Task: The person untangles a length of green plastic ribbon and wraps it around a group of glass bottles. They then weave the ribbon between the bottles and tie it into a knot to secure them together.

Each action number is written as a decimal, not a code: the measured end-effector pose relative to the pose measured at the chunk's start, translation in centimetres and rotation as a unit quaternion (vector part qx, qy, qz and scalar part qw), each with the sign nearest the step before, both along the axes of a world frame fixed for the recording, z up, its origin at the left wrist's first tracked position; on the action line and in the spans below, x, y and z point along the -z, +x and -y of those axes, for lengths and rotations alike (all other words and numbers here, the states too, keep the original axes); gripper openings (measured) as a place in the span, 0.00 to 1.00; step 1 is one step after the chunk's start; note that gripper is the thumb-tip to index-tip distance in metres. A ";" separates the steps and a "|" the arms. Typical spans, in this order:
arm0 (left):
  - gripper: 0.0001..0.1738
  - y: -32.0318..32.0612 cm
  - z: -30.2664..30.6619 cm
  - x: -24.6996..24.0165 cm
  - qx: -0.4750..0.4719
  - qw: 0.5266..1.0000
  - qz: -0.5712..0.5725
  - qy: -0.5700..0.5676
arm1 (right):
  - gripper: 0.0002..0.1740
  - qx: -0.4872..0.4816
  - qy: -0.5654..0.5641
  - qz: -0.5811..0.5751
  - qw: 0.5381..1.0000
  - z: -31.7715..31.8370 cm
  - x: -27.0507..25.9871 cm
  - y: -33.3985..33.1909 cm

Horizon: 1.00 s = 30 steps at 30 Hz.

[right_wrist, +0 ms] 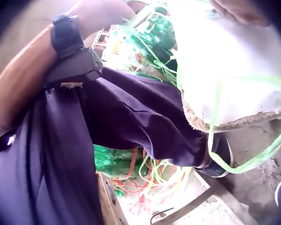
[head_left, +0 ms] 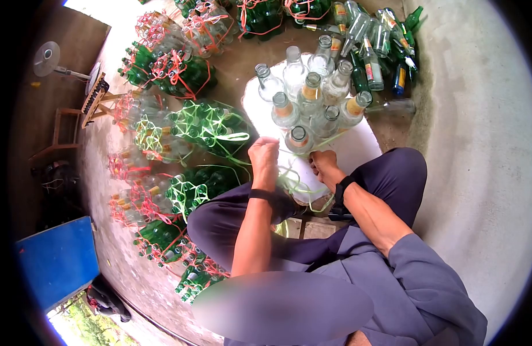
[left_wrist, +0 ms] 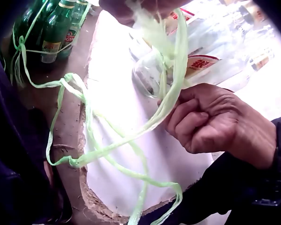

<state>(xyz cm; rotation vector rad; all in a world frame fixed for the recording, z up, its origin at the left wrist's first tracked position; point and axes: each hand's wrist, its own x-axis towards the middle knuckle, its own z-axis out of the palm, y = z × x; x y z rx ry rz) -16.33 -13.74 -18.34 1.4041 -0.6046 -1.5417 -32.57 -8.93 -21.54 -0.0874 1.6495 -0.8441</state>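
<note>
Far left there's a tall fan (head_left: 47, 59), then bottle bundles (head_left: 211, 124) tied with red or pale green string. Next, the left hand (head_left: 263, 157), fingers curled, gripping the green strap (left_wrist: 117, 143). The strap loops over the white board (head_left: 358, 138), beside 9 upright clear bottles (head_left: 310, 98). The right hand (head_left: 326, 164) pinches it near the front bottle. Loose bottles (head_left: 374, 49) lie behind, further right.

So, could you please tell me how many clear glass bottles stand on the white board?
9, in three front-to-back rows of three: left bottles, middle bottles, right bottles. One more may be hidden behind them.
</note>
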 end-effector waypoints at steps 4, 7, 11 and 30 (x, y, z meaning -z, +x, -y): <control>0.08 -0.1 -0.1 0.3 -0.018 1.000 0.000 0.003 | 0.11 0.017 -0.019 -0.001 1.000 0.2 0.6 -0.1; 0.08 0.1 -0.8 -0.2 0.005 0.999 0.030 0.021 | 0.10 0.023 -0.015 -0.006 1.000 0.0 1.1 0.0; 0.08 1.0 -1.6 -1.4 0.029 0.998 0.029 0.040 | 0.09 0.017 -0.003 -0.022 1.000 0.1 0.3 0.1; 0.07 1.3 -6.7 -15.6 0.131 0.990 0.002 -0.055 | 0.14 -0.095 -0.002 -0.022 0.995 -1.1 -2.8 -2.6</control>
